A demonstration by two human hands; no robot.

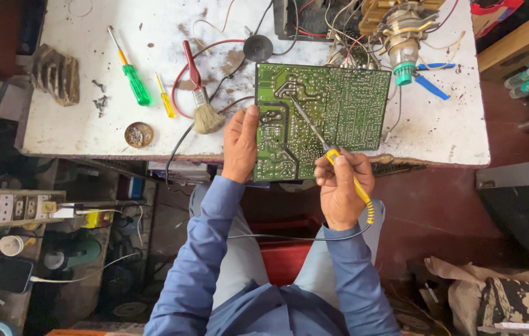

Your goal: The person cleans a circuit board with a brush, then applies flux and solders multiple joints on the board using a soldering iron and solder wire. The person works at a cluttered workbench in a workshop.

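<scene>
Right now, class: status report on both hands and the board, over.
Left hand grips circuit board edge. Right hand holds soldering iron, tip on board. Brush lies clear, leftward.

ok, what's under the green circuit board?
The green circuit board rests on the white table, its near end overhanging the edge, steadied by the left hand. Wires emerge behind its far edge. Whatever lies directly beneath the board is covered.
</scene>
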